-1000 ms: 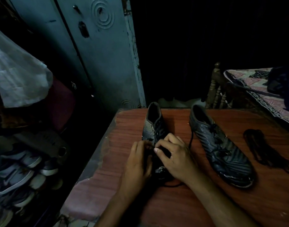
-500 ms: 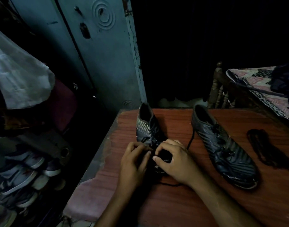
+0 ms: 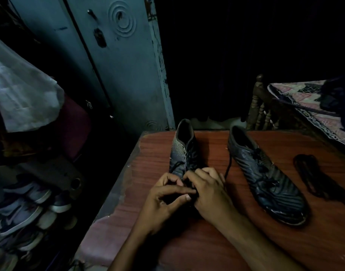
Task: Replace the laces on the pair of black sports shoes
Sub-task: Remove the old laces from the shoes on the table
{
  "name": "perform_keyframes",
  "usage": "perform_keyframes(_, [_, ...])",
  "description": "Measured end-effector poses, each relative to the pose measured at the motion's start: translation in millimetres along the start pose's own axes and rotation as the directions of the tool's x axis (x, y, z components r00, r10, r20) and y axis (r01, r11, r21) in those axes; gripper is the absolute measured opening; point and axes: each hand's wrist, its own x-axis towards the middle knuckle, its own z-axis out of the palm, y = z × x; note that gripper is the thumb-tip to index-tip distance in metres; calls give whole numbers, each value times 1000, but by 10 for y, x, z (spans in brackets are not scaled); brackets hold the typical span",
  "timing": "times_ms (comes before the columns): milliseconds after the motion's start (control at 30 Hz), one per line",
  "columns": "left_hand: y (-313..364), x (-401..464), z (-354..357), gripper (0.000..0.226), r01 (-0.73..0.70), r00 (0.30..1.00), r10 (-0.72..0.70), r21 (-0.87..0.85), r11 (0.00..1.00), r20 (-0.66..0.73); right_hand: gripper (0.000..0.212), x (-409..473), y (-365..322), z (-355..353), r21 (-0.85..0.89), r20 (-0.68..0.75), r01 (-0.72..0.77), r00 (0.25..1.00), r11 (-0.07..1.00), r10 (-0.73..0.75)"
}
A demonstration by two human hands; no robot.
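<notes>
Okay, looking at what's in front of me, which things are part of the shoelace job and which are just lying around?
Part of the job:
- left shoe, under both hands
- right shoe, laced
- loose bundle of laces on the table
- left hand and right hand, working at the laces

Just lying around:
- sneakers piled at the left
- white cloth
- patterned bedspread

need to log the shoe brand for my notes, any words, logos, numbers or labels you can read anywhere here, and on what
None can be read.
The shoe being laced: pale stripes on its side, no lettering.
The other shoe: ridged pattern only, no brand visible.
The shoes on the rack: a curved side mark, too dark and blurred to name.
The metal door: embossed rings, no text.
</notes>
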Motion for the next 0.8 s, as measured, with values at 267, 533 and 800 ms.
perform_keyframes(267, [-106,69,113,44,112,975,-43,314,943,-220,9,62,95,-193,536,128,-185,982,823,138])
perform_keyframes(533, [-95,65,117,14,74,965,31,385,920,-261,14,71,226,-221,635,266,-201,963,746,33])
perform_keyframes(800, [-35,22,27,7,76,982,-59,87,993,-177,31,38,134,-229,555,76,-95,995,826,64])
